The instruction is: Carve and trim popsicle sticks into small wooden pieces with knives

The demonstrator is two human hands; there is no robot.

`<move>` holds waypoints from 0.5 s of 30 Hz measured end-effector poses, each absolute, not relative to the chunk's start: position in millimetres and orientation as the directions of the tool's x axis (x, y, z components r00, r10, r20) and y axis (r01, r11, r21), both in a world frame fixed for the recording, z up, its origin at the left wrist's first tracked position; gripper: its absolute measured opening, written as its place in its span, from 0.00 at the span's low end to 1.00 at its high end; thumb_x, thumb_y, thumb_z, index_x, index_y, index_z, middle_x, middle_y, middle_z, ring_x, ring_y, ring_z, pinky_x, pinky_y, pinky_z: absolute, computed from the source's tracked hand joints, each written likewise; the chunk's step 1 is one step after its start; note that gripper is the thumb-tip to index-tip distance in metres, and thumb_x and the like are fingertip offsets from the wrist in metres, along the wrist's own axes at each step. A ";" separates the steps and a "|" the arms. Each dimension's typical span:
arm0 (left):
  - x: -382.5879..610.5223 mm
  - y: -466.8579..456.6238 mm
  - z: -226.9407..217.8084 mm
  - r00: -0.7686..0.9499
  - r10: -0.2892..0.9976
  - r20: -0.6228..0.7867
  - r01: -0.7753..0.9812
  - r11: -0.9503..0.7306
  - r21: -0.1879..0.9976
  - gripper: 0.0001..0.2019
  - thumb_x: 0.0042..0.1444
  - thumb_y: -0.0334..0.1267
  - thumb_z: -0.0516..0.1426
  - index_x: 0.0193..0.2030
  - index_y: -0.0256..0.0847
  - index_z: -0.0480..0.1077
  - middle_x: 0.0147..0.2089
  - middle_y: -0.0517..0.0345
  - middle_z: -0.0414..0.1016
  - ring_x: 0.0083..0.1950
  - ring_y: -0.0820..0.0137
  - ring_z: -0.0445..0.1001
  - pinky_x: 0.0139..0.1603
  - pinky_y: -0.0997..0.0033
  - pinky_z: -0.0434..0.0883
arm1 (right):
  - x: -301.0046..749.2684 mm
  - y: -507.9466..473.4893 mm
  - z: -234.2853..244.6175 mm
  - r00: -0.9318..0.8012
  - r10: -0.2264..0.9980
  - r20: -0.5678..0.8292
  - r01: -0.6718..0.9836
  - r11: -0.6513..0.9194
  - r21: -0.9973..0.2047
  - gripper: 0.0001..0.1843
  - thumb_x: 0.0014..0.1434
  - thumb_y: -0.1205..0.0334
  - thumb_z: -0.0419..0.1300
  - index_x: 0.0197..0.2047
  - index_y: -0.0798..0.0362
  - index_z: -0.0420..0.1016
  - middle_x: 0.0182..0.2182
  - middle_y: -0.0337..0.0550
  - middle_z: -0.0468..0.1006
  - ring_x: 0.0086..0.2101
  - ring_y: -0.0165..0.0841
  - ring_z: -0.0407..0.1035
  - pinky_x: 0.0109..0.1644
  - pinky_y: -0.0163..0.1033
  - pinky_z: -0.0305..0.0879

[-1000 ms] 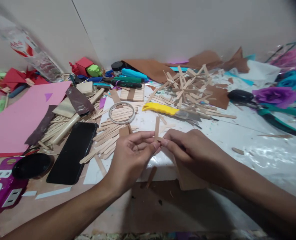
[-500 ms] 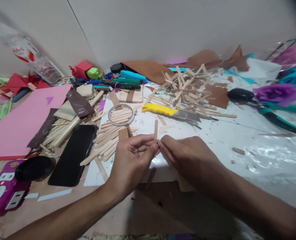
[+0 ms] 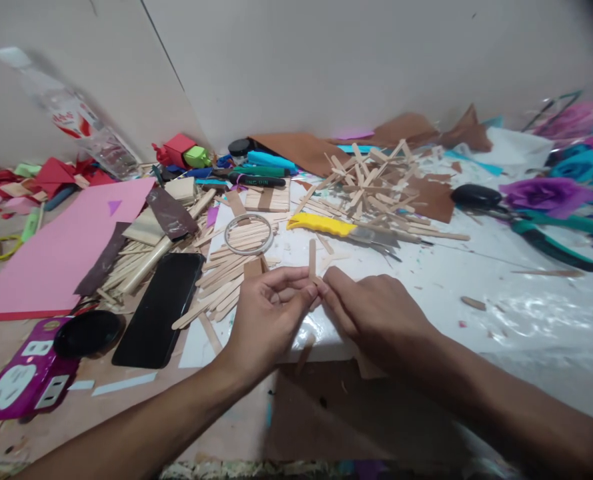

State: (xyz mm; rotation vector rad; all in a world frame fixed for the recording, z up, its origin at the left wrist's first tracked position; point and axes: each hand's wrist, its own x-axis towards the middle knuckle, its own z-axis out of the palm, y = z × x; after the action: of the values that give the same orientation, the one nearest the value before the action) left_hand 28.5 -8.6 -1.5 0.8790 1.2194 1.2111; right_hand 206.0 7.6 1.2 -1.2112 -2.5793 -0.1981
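A short wooden craft stick (image 3: 312,256) stands upright between the fingertips of my left hand (image 3: 269,317), which is closed in a pinch. My right hand (image 3: 376,307) is closed too, its thumb and fingertips pressed together at the stick's lower end. A small wooden piece shows where the fingertips meet, and whether it is joined to the upright stick I cannot tell. Beyond the hands lies a yellow utility knife (image 3: 322,225). Loose craft sticks (image 3: 221,283) are spread to the left of my left hand, with a roll of clear tape (image 3: 249,252) on them.
A black phone (image 3: 159,310), a black lid (image 3: 89,333) and a purple power strip (image 3: 19,373) are on the left, near pink paper (image 3: 66,247). A tangled stick pile (image 3: 366,177) rises at the back. Green-handled pliers (image 3: 551,247) and paper flowers (image 3: 549,195) lie right.
The camera view has turned slightly, so the left-side things sit further right. Both hands keep nearly the same pose around the stick.
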 end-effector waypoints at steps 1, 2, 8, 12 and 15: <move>28.8 -8.7 -1.5 -0.075 0.976 -0.206 -0.194 0.188 0.963 0.12 0.50 0.34 0.73 0.42 0.36 0.82 0.35 0.56 0.85 0.36 0.71 0.85 0.38 0.80 0.80 | 205.6 8.1 2.7 -0.602 0.745 0.289 0.774 0.632 -0.018 0.12 0.74 0.61 0.48 0.39 0.51 0.68 0.18 0.38 0.72 0.18 0.34 0.57 0.27 0.42 0.34; 29.0 -9.0 -1.5 -0.076 0.976 -0.204 -0.189 0.187 0.964 0.12 0.50 0.34 0.73 0.42 0.36 0.82 0.35 0.55 0.85 0.36 0.71 0.85 0.38 0.79 0.80 | 205.1 8.6 4.0 -0.598 0.756 0.266 0.778 0.627 -0.034 0.12 0.74 0.61 0.48 0.38 0.50 0.68 0.18 0.38 0.72 0.18 0.34 0.56 0.27 0.42 0.34; 30.5 -11.5 0.7 -0.054 0.984 -0.169 -0.159 0.159 0.974 0.10 0.53 0.34 0.71 0.41 0.36 0.82 0.35 0.55 0.85 0.35 0.73 0.84 0.38 0.81 0.80 | 202.4 7.6 4.9 -0.605 0.769 0.206 0.784 0.620 -0.010 0.11 0.73 0.62 0.49 0.40 0.52 0.69 0.19 0.42 0.77 0.18 0.34 0.62 0.28 0.42 0.34; 32.9 -12.1 4.2 -0.074 0.987 -0.145 -0.132 0.135 0.982 0.08 0.53 0.32 0.70 0.40 0.36 0.82 0.34 0.55 0.85 0.35 0.72 0.84 0.38 0.80 0.80 | 203.6 6.1 2.7 -0.633 0.754 0.178 0.766 0.643 0.001 0.09 0.72 0.66 0.50 0.40 0.53 0.70 0.20 0.42 0.77 0.19 0.34 0.65 0.28 0.41 0.34; 34.0 -13.0 4.8 -0.066 0.988 -0.138 -0.118 0.129 0.985 0.08 0.53 0.32 0.70 0.41 0.36 0.82 0.34 0.55 0.85 0.34 0.72 0.83 0.37 0.80 0.79 | 204.3 6.8 2.2 -0.644 0.745 0.175 0.755 0.656 -0.017 0.08 0.71 0.65 0.51 0.41 0.53 0.71 0.20 0.42 0.77 0.19 0.35 0.64 0.28 0.41 0.34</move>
State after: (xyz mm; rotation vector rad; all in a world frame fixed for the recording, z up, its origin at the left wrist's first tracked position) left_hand 34.0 -13.0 4.8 0.9917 1.2393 1.2142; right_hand 204.3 6.8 2.2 -1.2352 -2.7043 -0.0863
